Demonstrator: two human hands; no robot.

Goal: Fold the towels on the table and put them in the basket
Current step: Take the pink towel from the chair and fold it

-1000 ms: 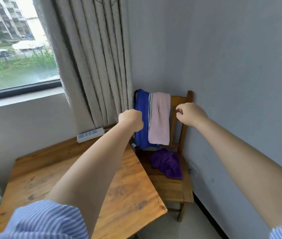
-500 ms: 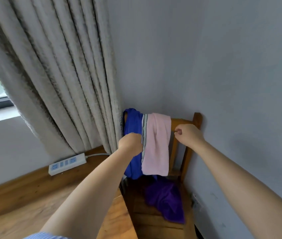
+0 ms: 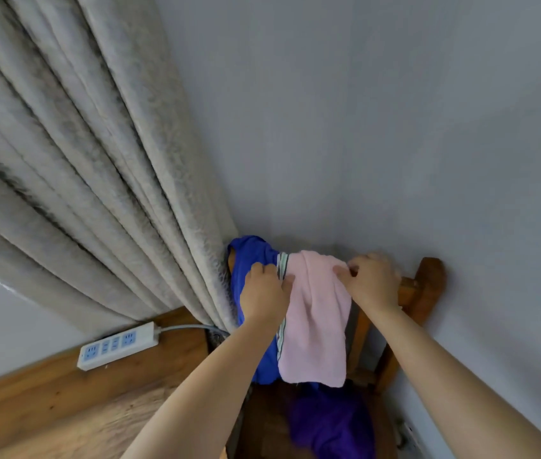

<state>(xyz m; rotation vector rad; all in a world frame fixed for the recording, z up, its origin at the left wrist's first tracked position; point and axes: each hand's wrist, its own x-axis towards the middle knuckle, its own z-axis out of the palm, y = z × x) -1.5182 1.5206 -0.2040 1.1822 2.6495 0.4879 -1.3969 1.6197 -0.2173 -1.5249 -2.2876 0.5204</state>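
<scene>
A pink towel (image 3: 315,326) hangs over the top rail of a wooden chair (image 3: 426,283), partly on top of a blue towel (image 3: 249,260) with a striped edge. My left hand (image 3: 264,293) pinches the pink towel's left upper edge, lying over the blue towel. At the towel's right upper corner, by the chair rail, my right hand (image 3: 373,279) has its fingers closed on the cloth. A crumpled purple towel (image 3: 332,422) lies on the chair seat below. No basket is in view.
A grey curtain (image 3: 97,167) hangs at the left, touching the blue towel. A white power strip (image 3: 118,345) with a cable lies on the wooden table (image 3: 64,409) at the lower left. Grey walls meet in a corner behind the chair.
The view has moved closer to the chair and tilted up. Both hands have reached the top of the pink towel and closed on its upper edge; earlier they hovered just short of it.
</scene>
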